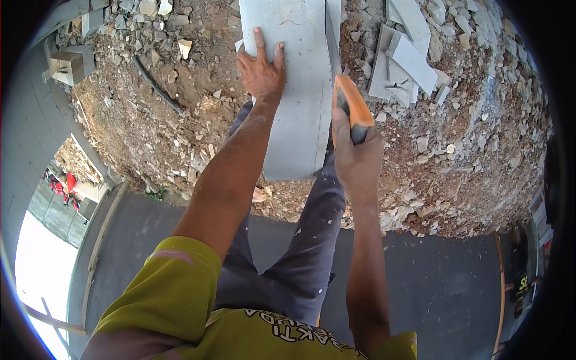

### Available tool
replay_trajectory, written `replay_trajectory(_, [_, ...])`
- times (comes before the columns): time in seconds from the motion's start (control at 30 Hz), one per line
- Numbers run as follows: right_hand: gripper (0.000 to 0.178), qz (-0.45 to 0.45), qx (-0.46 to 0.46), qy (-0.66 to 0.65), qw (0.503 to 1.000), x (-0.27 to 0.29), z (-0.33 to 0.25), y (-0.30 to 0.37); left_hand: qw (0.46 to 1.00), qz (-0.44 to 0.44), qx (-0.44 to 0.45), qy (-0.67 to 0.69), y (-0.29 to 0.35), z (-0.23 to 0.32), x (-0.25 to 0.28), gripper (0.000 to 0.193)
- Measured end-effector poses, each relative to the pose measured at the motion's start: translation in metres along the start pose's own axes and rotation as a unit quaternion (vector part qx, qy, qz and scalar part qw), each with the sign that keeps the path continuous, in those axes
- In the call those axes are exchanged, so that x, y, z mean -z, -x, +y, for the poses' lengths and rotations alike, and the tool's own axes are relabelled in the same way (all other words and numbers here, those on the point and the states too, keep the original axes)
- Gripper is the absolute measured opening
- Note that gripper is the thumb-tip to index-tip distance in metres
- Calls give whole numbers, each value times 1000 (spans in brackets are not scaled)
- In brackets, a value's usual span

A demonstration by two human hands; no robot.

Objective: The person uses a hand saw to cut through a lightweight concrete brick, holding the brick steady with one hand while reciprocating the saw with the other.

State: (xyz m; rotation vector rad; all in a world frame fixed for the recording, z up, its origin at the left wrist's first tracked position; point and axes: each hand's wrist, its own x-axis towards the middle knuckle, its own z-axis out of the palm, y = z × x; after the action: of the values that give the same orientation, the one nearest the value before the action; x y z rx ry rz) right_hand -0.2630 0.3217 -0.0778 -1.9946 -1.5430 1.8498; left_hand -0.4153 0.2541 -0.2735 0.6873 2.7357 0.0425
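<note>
A long, pale grey slab (297,120) stretches away from me, partly over my legs. My left hand (263,75) lies flat on its left side with the fingers spread, pressing on the surface without gripping. To the right of the slab, my right hand (360,147) is wrapped around the orange and black handle of a hand saw (355,105). The handle sits close against the slab's right edge. I cannot clearly make out the blade, which seems to run along that edge.
Rubble and soil (174,78) spread around the slab. Broken grey slab pieces (411,63) lie at the far right, and a dark bent pipe (157,87) at the left. A block wall (36,126) rises on the left. Dark smooth floor (441,288) lies near my legs.
</note>
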Motion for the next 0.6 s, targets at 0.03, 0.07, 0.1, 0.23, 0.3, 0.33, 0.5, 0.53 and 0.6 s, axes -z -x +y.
replay_trajectory(0.03, [27,-23,-41,8,999,0,0,38,1000,8,4,-9,-6,-13,3,70])
replay_trajectory(0.07, [20,13,-42,-20,999,8,2,82,1000,23,-6,-17,-8,-15,2,69])
replay_trajectory(0.1, [20,24,-79,-22,996,23,4,121,999,33,-15,-21,-7,-11,-1,69])
replay_trajectory(0.23, [21,-6,-109,-10,994,35,-34,107,998,47,-36,-25,-6,-19,5,67])
replay_trajectory(0.3, [24,-6,-84,62,995,26,-36,24,998,35,-39,-29,-6,-8,-1,66])
replay_trajectory(0.33, [26,-12,-72,133,988,24,-34,-12,996,67,-61,-16,-4,-1,-8,66])
replay_trajectory(0.5, [26,-4,-50,62,997,19,-49,40,998,57,-26,14,-13,-21,-6,65])
replay_trajectory(0.53, [25,19,-70,32,997,32,-54,72,995,85,-43,6,-15,-19,-7,64])
replay_trajectory(0.6, [24,32,-100,11,994,39,-65,86,993,98,-58,0,-9,-20,-5,64])
